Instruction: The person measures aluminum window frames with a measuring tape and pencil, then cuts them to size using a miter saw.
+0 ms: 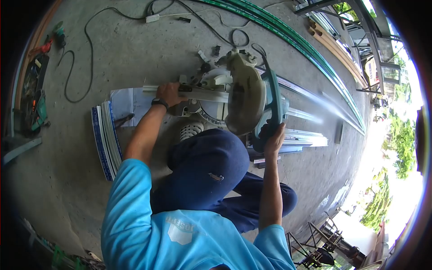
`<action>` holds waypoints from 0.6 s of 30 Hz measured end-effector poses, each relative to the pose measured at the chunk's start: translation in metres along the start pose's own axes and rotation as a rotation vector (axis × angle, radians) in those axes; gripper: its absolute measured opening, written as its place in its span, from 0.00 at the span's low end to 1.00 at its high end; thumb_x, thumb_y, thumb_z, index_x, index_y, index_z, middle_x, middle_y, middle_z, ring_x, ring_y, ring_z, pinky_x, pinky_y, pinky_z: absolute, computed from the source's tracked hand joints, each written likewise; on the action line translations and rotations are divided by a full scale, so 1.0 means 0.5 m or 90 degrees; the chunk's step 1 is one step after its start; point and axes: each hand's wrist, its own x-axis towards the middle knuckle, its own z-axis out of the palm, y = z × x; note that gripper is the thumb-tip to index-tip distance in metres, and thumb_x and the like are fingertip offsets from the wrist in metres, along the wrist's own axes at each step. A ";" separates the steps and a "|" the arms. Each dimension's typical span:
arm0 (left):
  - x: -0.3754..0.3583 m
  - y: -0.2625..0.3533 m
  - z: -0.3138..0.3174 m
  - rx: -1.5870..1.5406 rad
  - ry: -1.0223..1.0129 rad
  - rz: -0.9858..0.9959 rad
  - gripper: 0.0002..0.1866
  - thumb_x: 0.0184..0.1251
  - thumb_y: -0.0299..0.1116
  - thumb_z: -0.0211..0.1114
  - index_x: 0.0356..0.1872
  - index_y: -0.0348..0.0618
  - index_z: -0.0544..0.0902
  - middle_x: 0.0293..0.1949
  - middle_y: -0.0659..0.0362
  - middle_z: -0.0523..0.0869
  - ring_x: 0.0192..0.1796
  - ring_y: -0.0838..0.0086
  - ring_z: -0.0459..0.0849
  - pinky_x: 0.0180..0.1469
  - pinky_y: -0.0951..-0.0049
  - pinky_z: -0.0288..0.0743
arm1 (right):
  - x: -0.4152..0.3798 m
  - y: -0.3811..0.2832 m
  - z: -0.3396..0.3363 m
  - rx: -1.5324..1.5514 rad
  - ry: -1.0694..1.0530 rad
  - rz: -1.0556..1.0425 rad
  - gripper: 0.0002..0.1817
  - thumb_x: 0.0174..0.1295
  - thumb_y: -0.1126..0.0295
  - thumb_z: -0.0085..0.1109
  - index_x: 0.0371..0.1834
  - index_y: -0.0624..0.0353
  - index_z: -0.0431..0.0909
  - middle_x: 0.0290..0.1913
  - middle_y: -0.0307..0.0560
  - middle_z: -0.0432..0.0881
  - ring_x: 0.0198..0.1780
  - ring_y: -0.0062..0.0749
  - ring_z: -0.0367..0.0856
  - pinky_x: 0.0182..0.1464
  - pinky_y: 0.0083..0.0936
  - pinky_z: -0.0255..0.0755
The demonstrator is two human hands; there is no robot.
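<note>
A mitre saw (245, 96) with a pale blade guard and a teal body stands on the concrete floor in front of my knees. My right hand (273, 141) is wrapped round the saw's handle (263, 135), to the right of the guard. A long, light metal profile (204, 95) lies across the saw's base (211, 111). My left hand (169, 94) is closed on the profile, left of the guard, and presses it at the base. The guard hides the blade and the profile's part beneath it.
A stack of white and blue strips (106, 139) lies at my left by a paper sheet (121, 105). Long green-edged profiles (310, 54) and silver profiles (299, 138) lie at the right. A black cable (91, 49) loops over the floor. Tools (39, 110) sit at far left.
</note>
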 end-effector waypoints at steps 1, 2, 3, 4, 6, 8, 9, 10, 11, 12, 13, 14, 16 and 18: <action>0.000 0.000 -0.001 0.007 0.001 -0.001 0.28 0.43 0.55 0.85 0.41 0.45 0.91 0.37 0.48 0.92 0.45 0.51 0.91 0.50 0.53 0.84 | -0.002 0.005 0.001 0.000 0.002 -0.002 0.38 0.84 0.41 0.28 0.50 0.67 0.80 0.28 0.47 0.82 0.26 0.29 0.79 0.32 0.26 0.73; 0.001 -0.001 0.000 0.013 0.002 0.001 0.28 0.44 0.55 0.85 0.41 0.45 0.91 0.37 0.48 0.92 0.45 0.51 0.91 0.50 0.53 0.84 | -0.004 0.008 0.002 0.001 0.005 -0.005 0.38 0.84 0.41 0.28 0.50 0.67 0.80 0.27 0.47 0.82 0.26 0.29 0.79 0.32 0.26 0.73; 0.000 -0.002 0.001 0.018 0.003 0.003 0.28 0.44 0.55 0.85 0.41 0.45 0.91 0.37 0.48 0.92 0.45 0.51 0.91 0.50 0.53 0.84 | -0.005 0.009 0.004 0.004 0.008 -0.001 0.38 0.84 0.41 0.28 0.50 0.67 0.80 0.27 0.46 0.82 0.26 0.29 0.79 0.32 0.26 0.73; 0.001 -0.002 0.003 0.023 0.003 0.005 0.28 0.44 0.55 0.85 0.41 0.46 0.91 0.37 0.48 0.92 0.45 0.51 0.91 0.50 0.53 0.84 | -0.007 0.010 0.004 0.006 0.012 0.004 0.39 0.84 0.41 0.28 0.50 0.67 0.80 0.27 0.46 0.82 0.26 0.29 0.79 0.32 0.26 0.73; -0.001 0.003 -0.004 0.018 -0.002 0.005 0.28 0.44 0.55 0.85 0.42 0.46 0.91 0.38 0.48 0.92 0.45 0.51 0.91 0.51 0.53 0.84 | -0.009 0.010 0.006 0.005 0.017 0.006 0.39 0.84 0.41 0.28 0.50 0.68 0.80 0.27 0.46 0.82 0.26 0.29 0.79 0.32 0.25 0.73; -0.001 0.003 -0.003 0.017 -0.008 0.004 0.29 0.45 0.55 0.84 0.43 0.46 0.91 0.38 0.48 0.92 0.46 0.51 0.91 0.51 0.53 0.84 | -0.010 0.008 0.009 -0.002 0.019 0.002 0.39 0.84 0.40 0.29 0.50 0.68 0.81 0.27 0.46 0.82 0.26 0.28 0.79 0.32 0.25 0.73; 0.001 0.001 0.001 0.019 -0.012 0.003 0.29 0.45 0.55 0.84 0.43 0.46 0.91 0.39 0.48 0.92 0.46 0.51 0.91 0.52 0.53 0.83 | -0.011 0.009 0.009 -0.001 0.018 0.000 0.39 0.84 0.40 0.29 0.50 0.68 0.81 0.27 0.46 0.81 0.27 0.28 0.79 0.32 0.25 0.73; 0.001 -0.001 0.004 0.021 -0.015 0.002 0.29 0.45 0.55 0.84 0.44 0.46 0.90 0.39 0.48 0.92 0.47 0.51 0.91 0.52 0.53 0.83 | -0.011 0.013 0.008 0.000 0.018 -0.003 0.39 0.84 0.40 0.29 0.50 0.68 0.81 0.27 0.46 0.81 0.27 0.28 0.79 0.32 0.25 0.73; 0.001 -0.001 0.004 0.018 -0.019 -0.001 0.29 0.46 0.55 0.84 0.44 0.46 0.90 0.40 0.48 0.92 0.47 0.51 0.91 0.52 0.53 0.83 | -0.012 0.017 0.007 0.001 0.018 -0.006 0.39 0.84 0.40 0.29 0.50 0.68 0.81 0.27 0.46 0.81 0.27 0.28 0.79 0.32 0.25 0.73; 0.002 0.000 0.003 0.015 -0.022 -0.003 0.29 0.46 0.55 0.84 0.44 0.46 0.90 0.40 0.48 0.92 0.47 0.51 0.91 0.53 0.53 0.83 | -0.011 0.021 0.007 0.000 0.020 -0.007 0.40 0.84 0.40 0.29 0.50 0.68 0.81 0.27 0.46 0.81 0.27 0.29 0.79 0.32 0.25 0.73; 0.002 0.000 0.002 0.012 -0.026 -0.005 0.29 0.46 0.55 0.84 0.45 0.46 0.90 0.41 0.48 0.92 0.48 0.51 0.91 0.53 0.53 0.83 | -0.011 0.025 0.006 -0.001 0.022 -0.007 0.40 0.84 0.40 0.29 0.50 0.68 0.81 0.27 0.46 0.81 0.27 0.29 0.79 0.32 0.25 0.73; 0.003 -0.001 0.004 0.017 -0.026 -0.004 0.29 0.47 0.55 0.84 0.45 0.46 0.90 0.41 0.48 0.92 0.48 0.51 0.91 0.53 0.53 0.83 | -0.011 0.025 0.007 -0.002 0.023 -0.008 0.40 0.84 0.40 0.29 0.50 0.69 0.81 0.27 0.46 0.81 0.27 0.29 0.79 0.32 0.25 0.73; 0.004 -0.004 0.008 0.027 -0.027 0.000 0.29 0.47 0.55 0.84 0.45 0.46 0.90 0.41 0.48 0.92 0.48 0.51 0.91 0.53 0.53 0.83 | -0.013 0.025 0.007 -0.009 0.022 -0.010 0.40 0.84 0.41 0.29 0.50 0.69 0.81 0.26 0.46 0.81 0.27 0.29 0.79 0.32 0.25 0.73; 0.004 -0.008 0.012 0.027 -0.026 0.003 0.29 0.47 0.55 0.84 0.46 0.46 0.90 0.41 0.48 0.92 0.48 0.51 0.91 0.53 0.53 0.83 | -0.016 0.018 0.011 -0.009 0.022 -0.006 0.40 0.84 0.40 0.29 0.49 0.69 0.81 0.26 0.46 0.81 0.27 0.29 0.80 0.32 0.26 0.73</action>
